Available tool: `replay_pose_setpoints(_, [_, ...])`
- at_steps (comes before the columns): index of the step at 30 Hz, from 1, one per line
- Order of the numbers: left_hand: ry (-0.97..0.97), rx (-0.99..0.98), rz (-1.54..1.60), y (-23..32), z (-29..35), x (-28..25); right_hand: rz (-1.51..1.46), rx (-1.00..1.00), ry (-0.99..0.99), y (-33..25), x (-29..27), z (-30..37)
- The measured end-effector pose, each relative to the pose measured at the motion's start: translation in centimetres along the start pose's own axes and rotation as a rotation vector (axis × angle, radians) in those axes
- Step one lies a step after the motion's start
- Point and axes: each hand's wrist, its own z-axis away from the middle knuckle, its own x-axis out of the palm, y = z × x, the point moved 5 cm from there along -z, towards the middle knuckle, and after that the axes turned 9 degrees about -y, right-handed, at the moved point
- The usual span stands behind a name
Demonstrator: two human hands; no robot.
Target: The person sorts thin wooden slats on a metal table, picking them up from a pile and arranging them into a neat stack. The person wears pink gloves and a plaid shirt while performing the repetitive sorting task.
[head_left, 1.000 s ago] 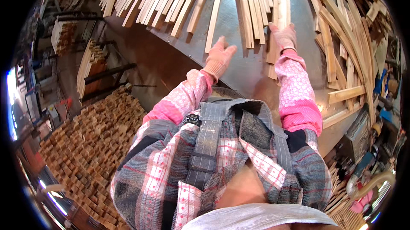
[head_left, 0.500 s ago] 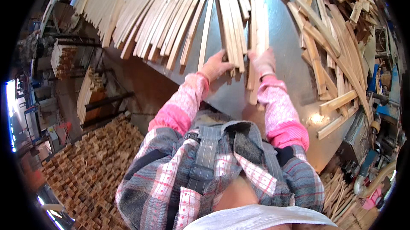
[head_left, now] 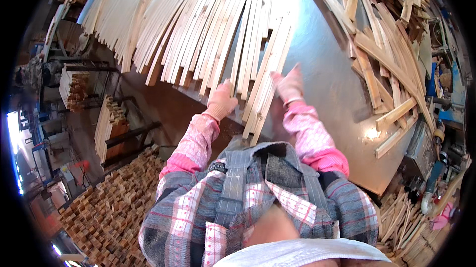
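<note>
A long row of pale wooden strips (head_left: 173, 34) lies side by side on the metal table. My left hand (head_left: 221, 102), thumb apart from the fingers, is at the near ends of the strips and holds none of them. Several strips (head_left: 265, 81) at the row's right end lie slanted, their near ends sticking out toward me past the others. Beside these, my right hand (head_left: 289, 84) is open, its thumb side close against the outermost strip. Whether it presses on the wood I cannot tell.
Loose, crossed wooden pieces (head_left: 391, 64) are heaped on the right of the metal table (head_left: 327, 113). A broad stack of wood (head_left: 114, 202) shows its ends at lower left. Strips on a dark rack (head_left: 106, 128) stand to the left, and machinery with a hose (head_left: 436, 178) to the right.
The slanted strips have shifted left against the row and nearer to me. Both my hands have moved left, the left one also nearer to me and off the strips it touched.
</note>
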Motion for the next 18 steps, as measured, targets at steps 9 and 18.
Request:
replay_pose_setpoints(9, [0.206,0.234,0.59,0.4,8.0,-12.8,0.06,-0.1,-0.204,0.7,0.4,-1.1])
replay_pose_setpoints(18, [0.685,0.492,0.879,1.4,19.4,-27.0,0.272,-0.183,0.16,0.0,-2.7,-0.8])
